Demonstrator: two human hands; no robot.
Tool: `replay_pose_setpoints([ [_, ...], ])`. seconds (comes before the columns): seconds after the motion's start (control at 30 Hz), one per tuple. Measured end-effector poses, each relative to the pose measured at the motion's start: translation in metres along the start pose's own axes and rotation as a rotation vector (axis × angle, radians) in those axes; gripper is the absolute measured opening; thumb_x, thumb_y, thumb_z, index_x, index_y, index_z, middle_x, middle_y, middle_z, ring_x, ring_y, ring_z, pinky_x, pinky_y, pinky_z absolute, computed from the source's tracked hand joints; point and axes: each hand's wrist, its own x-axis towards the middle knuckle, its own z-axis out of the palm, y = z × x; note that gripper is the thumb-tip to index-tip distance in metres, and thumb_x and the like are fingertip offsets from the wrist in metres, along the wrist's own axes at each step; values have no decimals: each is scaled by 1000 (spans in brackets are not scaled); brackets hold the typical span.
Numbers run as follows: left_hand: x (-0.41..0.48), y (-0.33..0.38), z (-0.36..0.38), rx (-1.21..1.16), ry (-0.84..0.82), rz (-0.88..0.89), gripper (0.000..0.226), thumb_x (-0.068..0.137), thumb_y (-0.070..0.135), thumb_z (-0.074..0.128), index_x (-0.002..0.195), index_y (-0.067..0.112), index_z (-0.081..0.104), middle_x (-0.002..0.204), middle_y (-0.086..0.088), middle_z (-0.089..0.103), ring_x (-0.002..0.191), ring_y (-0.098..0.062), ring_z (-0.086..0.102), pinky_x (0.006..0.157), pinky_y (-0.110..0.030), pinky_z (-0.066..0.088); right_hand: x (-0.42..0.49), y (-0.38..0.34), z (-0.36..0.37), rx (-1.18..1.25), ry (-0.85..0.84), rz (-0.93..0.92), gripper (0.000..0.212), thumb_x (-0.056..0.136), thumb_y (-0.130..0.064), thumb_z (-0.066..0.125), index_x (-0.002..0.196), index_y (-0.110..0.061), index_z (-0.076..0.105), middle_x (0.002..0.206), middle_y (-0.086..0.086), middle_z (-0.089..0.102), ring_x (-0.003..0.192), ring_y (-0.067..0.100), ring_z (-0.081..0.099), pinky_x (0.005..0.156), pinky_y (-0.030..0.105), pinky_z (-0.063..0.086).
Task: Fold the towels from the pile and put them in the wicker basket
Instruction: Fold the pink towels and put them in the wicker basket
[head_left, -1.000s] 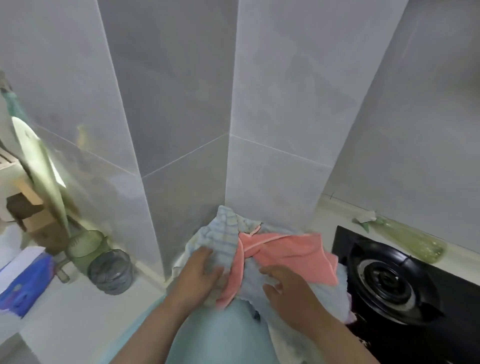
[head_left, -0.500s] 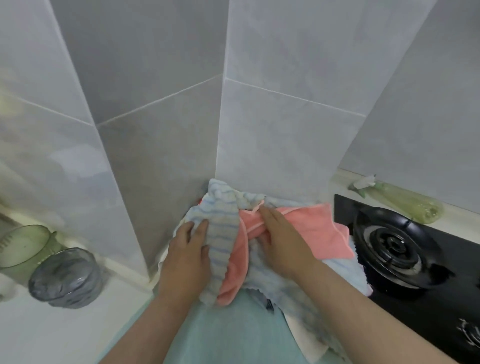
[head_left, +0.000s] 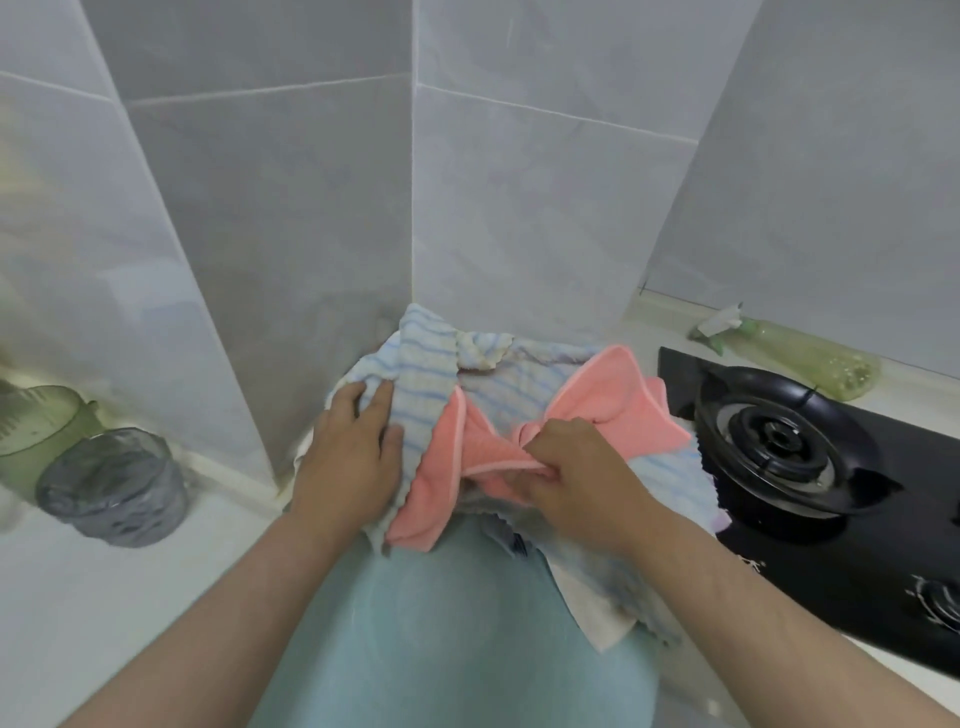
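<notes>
Pile: the towel pile (head_left: 524, 364) sits heaped on the white counter (head_left: 104, 597), pushed into the far corner of the tiled wall, just left of the black gas hob (head_left: 779, 441).
Pink towel: the pink towel (head_left: 613, 400) lies on top of the pile, bunched at its middle and fanning out to the left and right.
Striped towel: the blue-striped towel (head_left: 423, 379) lies crumpled on the left of the pile, touching the pink one.
Right hand: the right hand (head_left: 576, 478) has its fingers curled, pinching a hemmed edge of the pink towel at the near side of the pile.
Left hand: the left hand (head_left: 348, 457) lies flat with fairly straight fingers on the blue-striped towel, pressing it down and gripping nothing.
Basket: the wicker basket is not in view.
Handling: the towels look light, soft and limp; they likely sag and cling to their neighbours, so a lift may drag others along.
Where to hold: the stitched hem or a corner probably gives the firmest pinch, and two corners would let the cloth hang open for folding.
Risk: loose ends on the right hang close to the hob.
</notes>
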Motion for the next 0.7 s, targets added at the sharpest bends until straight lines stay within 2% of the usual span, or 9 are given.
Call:
replay_pose_setpoints([
  [0.07,2,-1,-5,-16,-54,6,62,91,42,31,147,15,40,150,-15,33,134,-33,37,108,-41,34,-18,-8,-5,27,-32,9,34,76,-45,53,51,-30,37,58,-12,37,60,8,36,63,23,25],
  [0.17,-8,4,-19,-35,-67,23,59,94,43,39,147,16,39,152,-13,31,137,-31,35,109,-41,33,-41,-15,-8,194,-39,70,29,75,-33,62,54,-18,48,62,-8,43,64,14,44,59,23,33],
  [0.27,-45,19,-24,-44,29,355,55,90,46,49,132,12,54,137,-12,51,123,-32,48,102,-42,38,-59,-22,-3,343,-22,172,37,71,-40,61,60,-7,47,64,-7,43,63,12,43,62,31,35],
  [0.37,-73,34,-9,-43,-117,624,54,88,50,60,130,15,58,125,3,61,115,-21,58,96,-37,43,-73,-26,5,444,38,211,37,64,-46,55,60,-10,49,64,-10,41,61,5,41,59,22,33],
  [0.47,-71,33,11,-49,-163,641,44,85,50,63,121,24,62,109,11,64,104,-14,60,95,-38,42,-82,-27,10,473,66,204,7,68,-30,60,62,-29,56,67,-11,43,63,4,43,60,16,32],
  [0.5,-69,31,14,-38,-162,630,42,82,52,63,116,28,63,106,14,64,103,-11,59,100,-39,38,-85,-25,12,476,83,194,10,68,-23,61,63,-31,57,67,-7,44,63,4,44,60,15,32],
  [0.57,-66,21,19,-3,-161,604,52,74,61,64,116,30,63,113,16,63,116,-7,55,111,-40,28,-91,-21,16,510,79,191,3,64,-23,59,63,-20,59,69,2,46,64,5,44,60,17,33],
  [0.6,-64,15,21,12,-149,599,61,70,66,64,118,29,63,120,13,62,123,-9,52,113,-37,25,-95,-19,18,532,68,181,14,61,-26,56,64,-13,59,70,5,47,65,7,44,60,20,33],
  [0.7,-62,3,24,34,-137,622,81,63,78,64,123,23,63,129,5,59,127,-15,49,106,-34,31,-105,-13,28,656,-2,217,14,57,-22,55,59,-8,55,65,3,43,63,11,42,58,24,31],
])
